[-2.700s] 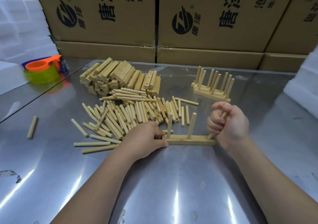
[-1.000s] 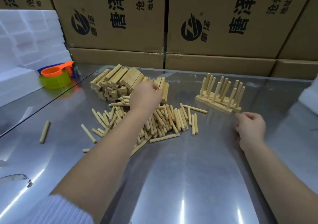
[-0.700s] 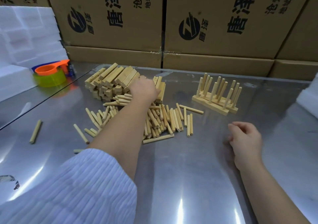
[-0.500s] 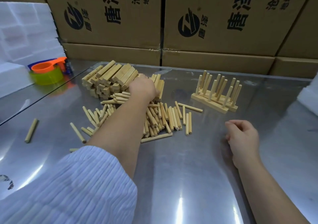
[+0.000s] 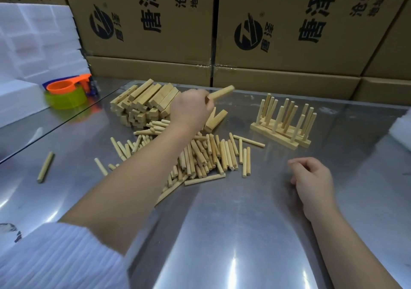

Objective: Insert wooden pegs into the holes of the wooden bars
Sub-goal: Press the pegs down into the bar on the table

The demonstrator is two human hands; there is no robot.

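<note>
Fingers of left hand grip one wooden bar.

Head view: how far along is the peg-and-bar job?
Done: a few pegged bars stand at the right rear. In hand: the left hand holds a bare bar above the stack; the right hand rests idle. Left: most of that stack and many loose pegs.

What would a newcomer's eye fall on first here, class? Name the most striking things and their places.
First, the left hand at the back holds a wooden bar above the stack of bars. In front sprawls a heap of loose pegs, and at the right back stand finished bars with upright pegs. The right hand rests loosely curled on the steel table, empty.
</note>
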